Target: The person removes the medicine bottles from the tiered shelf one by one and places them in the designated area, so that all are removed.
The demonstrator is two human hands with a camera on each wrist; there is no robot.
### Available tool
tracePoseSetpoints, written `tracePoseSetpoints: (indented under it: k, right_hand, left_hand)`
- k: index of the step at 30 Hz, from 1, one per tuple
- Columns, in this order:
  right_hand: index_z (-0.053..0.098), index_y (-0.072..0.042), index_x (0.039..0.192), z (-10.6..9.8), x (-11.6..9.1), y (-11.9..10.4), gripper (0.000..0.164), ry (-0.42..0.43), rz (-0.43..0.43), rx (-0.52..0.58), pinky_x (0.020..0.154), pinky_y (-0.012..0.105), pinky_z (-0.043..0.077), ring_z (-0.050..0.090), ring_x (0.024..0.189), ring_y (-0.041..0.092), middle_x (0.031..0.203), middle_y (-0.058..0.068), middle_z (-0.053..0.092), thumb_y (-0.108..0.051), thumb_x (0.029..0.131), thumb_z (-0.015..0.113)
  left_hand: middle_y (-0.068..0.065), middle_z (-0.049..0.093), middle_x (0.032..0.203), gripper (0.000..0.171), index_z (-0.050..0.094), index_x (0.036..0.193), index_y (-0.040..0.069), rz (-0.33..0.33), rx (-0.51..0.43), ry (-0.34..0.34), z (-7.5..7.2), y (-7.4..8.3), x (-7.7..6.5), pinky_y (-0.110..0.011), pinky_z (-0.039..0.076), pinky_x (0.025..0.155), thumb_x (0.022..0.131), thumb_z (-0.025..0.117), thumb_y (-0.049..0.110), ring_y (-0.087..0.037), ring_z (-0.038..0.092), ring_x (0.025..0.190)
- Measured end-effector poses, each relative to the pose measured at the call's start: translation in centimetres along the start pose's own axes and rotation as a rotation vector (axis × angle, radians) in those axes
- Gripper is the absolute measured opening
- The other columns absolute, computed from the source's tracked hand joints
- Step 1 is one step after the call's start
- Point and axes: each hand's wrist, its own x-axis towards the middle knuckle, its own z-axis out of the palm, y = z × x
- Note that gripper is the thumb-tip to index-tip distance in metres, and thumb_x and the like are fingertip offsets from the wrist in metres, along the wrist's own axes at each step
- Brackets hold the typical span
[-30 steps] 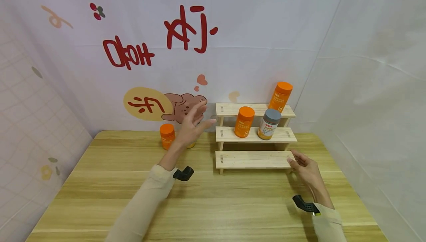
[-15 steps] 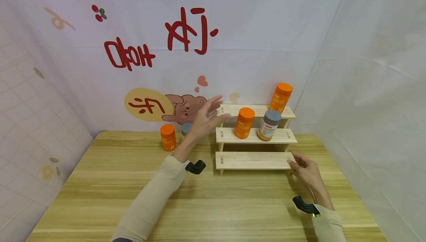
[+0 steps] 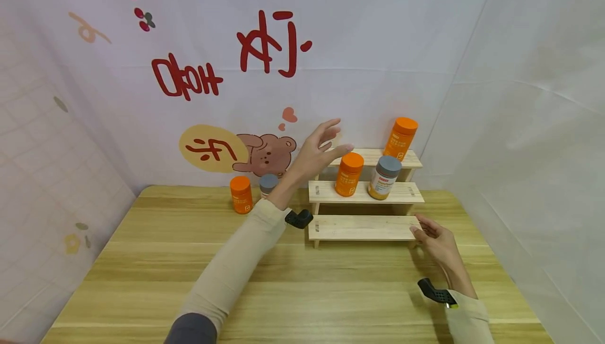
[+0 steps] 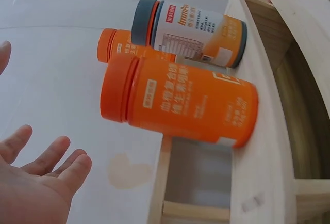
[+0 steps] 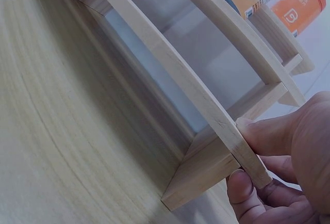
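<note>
On the wooden rack (image 3: 323, 192), pinched at its lowest board (image 3: 364, 227) by the right hand (image 3: 438, 239), three jars (image 3: 348, 181) are already seated, while an orange jar (image 3: 242, 197) and a grey-lidded jar (image 3: 268, 183) are left on the counter (image 3: 359, 291), nothing being held by the spread left hand (image 3: 315, 152).

Leftmost grey-lidded cylindrical jar (image 3: 269, 181): lower part hidden behind beige-sleeved left arm (image 3: 238, 257). Bare left hand (image 4: 44, 182) cropped by left-wrist view's edge.

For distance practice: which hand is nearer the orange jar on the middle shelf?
Left. The left hand hovers by the orange jar, near its lid; the right hand grips the bottom shelf, lower and farther right.
</note>
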Motion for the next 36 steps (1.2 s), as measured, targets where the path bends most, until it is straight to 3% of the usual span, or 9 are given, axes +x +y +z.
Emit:
tracePoseSetpoints:
  k: [7, 23, 31, 36]
  right_hand:
    - [0.032, -0.007, 0.161, 0.0, -0.2, -0.1, 0.077, -0.006, 0.000, 0.008, 0.081, -0.002, 0.043, 0.032, 0.151, 0.044, 0.164, 0.027, 0.030, -0.045, 0.102, 0.062]
    - [0.032, -0.008, 0.161, 0.0, 0.0, -0.2, 0.078, 0.003, 0.008, 0.031, 0.082, -0.001, 0.044, 0.032, 0.152, 0.042, 0.165, 0.024, 0.030, -0.048, 0.101, 0.062]
    - [0.034, -0.006, 0.160, -0.1, 0.5, -0.3, 0.076, 0.016, -0.004, 0.020, 0.082, -0.002, 0.043, 0.033, 0.151, 0.042, 0.163, 0.026, 0.033, -0.045, 0.101, 0.063]
    - [0.033, -0.007, 0.161, -0.3, 0.6, -0.3, 0.076, -0.005, 0.002, 0.032, 0.082, 0.001, 0.047, 0.033, 0.151, 0.043, 0.164, 0.027, 0.031, -0.043, 0.102, 0.063]
  left_hand:
    - [-0.014, 0.043, 0.160, 0.076, 0.037, 0.159, 0.024, -0.041, 0.001, -0.010, 1.6, 0.8, 2.3, -0.047, 0.033, 0.126, 0.094, 0.074, 0.034, -0.031, 0.039, 0.150]
    - [-0.008, 0.047, 0.157, 0.081, 0.033, 0.161, 0.028, -0.152, 0.141, -0.089, 4.5, 1.1, 6.5, -0.043, 0.044, 0.117, 0.093, 0.071, 0.051, -0.026, 0.044, 0.145]
    - [-0.004, 0.050, 0.154, 0.082, 0.036, 0.158, 0.036, -0.261, 0.162, -0.078, 5.9, 1.5, 8.9, -0.046, 0.049, 0.109, 0.088, 0.072, 0.060, -0.024, 0.051, 0.137]
    - [-0.004, 0.051, 0.154, 0.079, 0.039, 0.157, 0.032, -0.305, 0.149, -0.084, 6.6, 1.6, 10.2, -0.043, 0.050, 0.108, 0.089, 0.073, 0.056, -0.023, 0.053, 0.135]
